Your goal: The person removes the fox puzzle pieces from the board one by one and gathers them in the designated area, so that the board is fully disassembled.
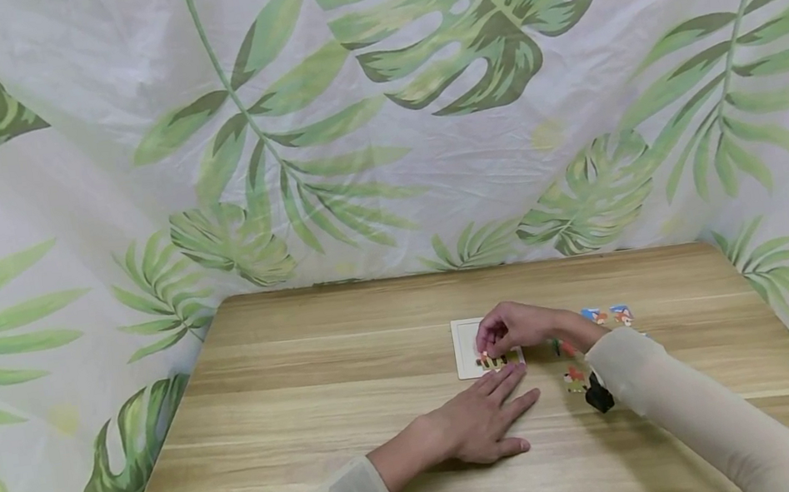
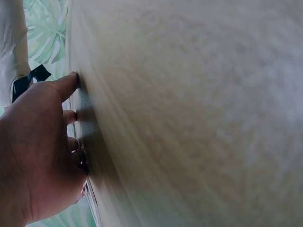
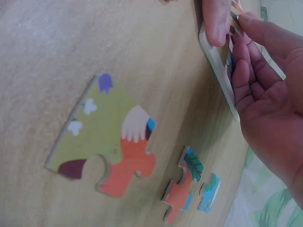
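A square puzzle tray [image 1: 462, 352] with a pale border lies on the wooden table, partly covered by both hands. Above it my right hand [image 1: 515, 326] pinches a puzzle piece [image 3: 235, 22] between thumb and fingers; most of that piece is hidden in the right wrist view. Striped and green picture parts [image 1: 494, 361] show inside the tray beneath the fingers. My left hand [image 1: 481, 422] lies palm down with fingers spread, its fingertips at the tray's near edge. In the left wrist view, the left hand [image 2: 45, 151] appears side-on against the table.
Right of the tray lies a loose green-and-orange puzzle piece [image 3: 120, 146], with an orange and teal piece [image 3: 183, 182] and a small blue one [image 3: 209, 191] beyond. More loose pieces [image 1: 622, 315] sit behind the right forearm. A leaf-print cloth [image 1: 382, 155] hangs at the table's back edge.
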Motion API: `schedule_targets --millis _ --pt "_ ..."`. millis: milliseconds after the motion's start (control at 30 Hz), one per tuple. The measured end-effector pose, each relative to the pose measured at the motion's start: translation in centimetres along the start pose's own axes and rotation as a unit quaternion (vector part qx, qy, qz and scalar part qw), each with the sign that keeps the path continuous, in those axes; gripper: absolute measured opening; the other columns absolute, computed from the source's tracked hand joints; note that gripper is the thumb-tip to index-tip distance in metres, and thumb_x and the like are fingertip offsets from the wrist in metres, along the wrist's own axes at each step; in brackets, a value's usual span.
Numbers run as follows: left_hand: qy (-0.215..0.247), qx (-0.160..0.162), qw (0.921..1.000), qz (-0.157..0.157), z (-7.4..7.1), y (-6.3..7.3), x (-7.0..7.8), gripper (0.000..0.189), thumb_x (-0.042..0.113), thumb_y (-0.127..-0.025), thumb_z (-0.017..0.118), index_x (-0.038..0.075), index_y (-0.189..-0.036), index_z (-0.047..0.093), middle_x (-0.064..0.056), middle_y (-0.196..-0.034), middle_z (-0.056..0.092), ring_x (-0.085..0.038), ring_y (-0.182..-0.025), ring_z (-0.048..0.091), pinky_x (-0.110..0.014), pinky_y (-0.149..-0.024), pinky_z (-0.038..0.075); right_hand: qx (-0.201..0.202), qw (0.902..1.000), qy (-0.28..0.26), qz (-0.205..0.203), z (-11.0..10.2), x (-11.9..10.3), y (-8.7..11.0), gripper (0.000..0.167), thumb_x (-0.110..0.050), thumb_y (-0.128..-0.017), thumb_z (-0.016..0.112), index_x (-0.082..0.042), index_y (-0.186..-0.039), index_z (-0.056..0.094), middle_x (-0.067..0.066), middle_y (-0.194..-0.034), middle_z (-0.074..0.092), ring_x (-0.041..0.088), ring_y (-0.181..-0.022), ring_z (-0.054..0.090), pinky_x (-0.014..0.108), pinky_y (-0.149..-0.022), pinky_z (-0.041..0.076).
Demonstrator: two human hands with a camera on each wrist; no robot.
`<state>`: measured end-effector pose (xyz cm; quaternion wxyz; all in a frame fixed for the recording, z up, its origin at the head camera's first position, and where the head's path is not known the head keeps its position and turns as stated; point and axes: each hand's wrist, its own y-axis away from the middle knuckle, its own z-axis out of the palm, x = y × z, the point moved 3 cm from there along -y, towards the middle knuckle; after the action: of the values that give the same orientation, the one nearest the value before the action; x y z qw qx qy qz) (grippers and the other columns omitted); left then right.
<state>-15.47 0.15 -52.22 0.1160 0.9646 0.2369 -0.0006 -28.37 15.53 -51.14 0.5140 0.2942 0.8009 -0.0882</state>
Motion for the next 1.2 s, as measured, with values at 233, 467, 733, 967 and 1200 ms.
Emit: schedule_targets --millis 233,467,733,967,1200 --pt "-0.001 0.002 1.0000 0.000 -0.07 0.14 -0.02 0.075 0.064 -0.111 0.027 0.022 -0.172 0.019 -0.015 -0.178 0.007 -0.025 -0.165 0.005 -0.036 -0.132 0.017 0.007 0.9999 -0.009 0.010 -0.01 0.11 0.12 0.010 0.004 -0.097 0.072 0.004 -0.106 0.077 0.015 -0.092 0.075 0.012 -0.082 0.065 0.021 -0.075 0.055" --pt "-0.003 0.000 1.0000 0.001 0.19 0.08 0.02 0.075 0.064 -0.111 0.026 0.021 -0.172 0.019 -0.015 -0.178 0.007 -0.026 -0.165 0.005 -0.036 -0.132 0.016 0.008 0.9998 -0.014 0.013 0.00 -0.22 0.21 0.011 0.005 -0.098 0.071 0.004 -0.106 0.077 0.016 -0.093 0.076 0.012 -0.082 0.066 0.022 -0.075 0.056" --pt "0.004 -0.003 1.0000 0.002 0.31 0.08 0.03 0.074 0.063 -0.111 0.028 0.021 -0.172 0.020 -0.015 -0.178 0.007 -0.025 -0.165 0.004 -0.036 -0.132 0.016 0.012 0.9997 -0.018 0.014 -0.09 -0.05 0.17 0.011 0.003 -0.098 0.071 0.004 -0.107 0.078 0.017 -0.095 0.076 0.013 -0.084 0.067 0.023 -0.077 0.057" --pt "0.010 -0.003 0.9999 0.000 0.35 0.11 0.05 0.074 0.063 -0.111 0.027 0.021 -0.172 0.019 -0.015 -0.178 0.004 -0.026 -0.165 0.002 -0.036 -0.132 0.015 0.030 0.9989 -0.024 0.026 -0.39 0.24 0.23 0.012 0.002 -0.099 0.071 0.002 -0.108 0.078 0.014 -0.095 0.077 0.013 -0.084 0.068 0.025 -0.076 0.057" --pt "0.020 -0.009 0.9998 0.000 0.25 -0.05 -0.06 0.074 0.063 -0.111 0.027 0.022 -0.172 0.017 -0.015 -0.178 0.002 -0.026 -0.165 0.001 -0.036 -0.132 0.014 0.057 0.9969 -0.036 0.041 -0.95 0.42 0.32 0.011 0.000 -0.099 0.072 -0.002 -0.107 0.079 0.009 -0.095 0.076 0.013 -0.083 0.068 0.026 -0.075 0.056"
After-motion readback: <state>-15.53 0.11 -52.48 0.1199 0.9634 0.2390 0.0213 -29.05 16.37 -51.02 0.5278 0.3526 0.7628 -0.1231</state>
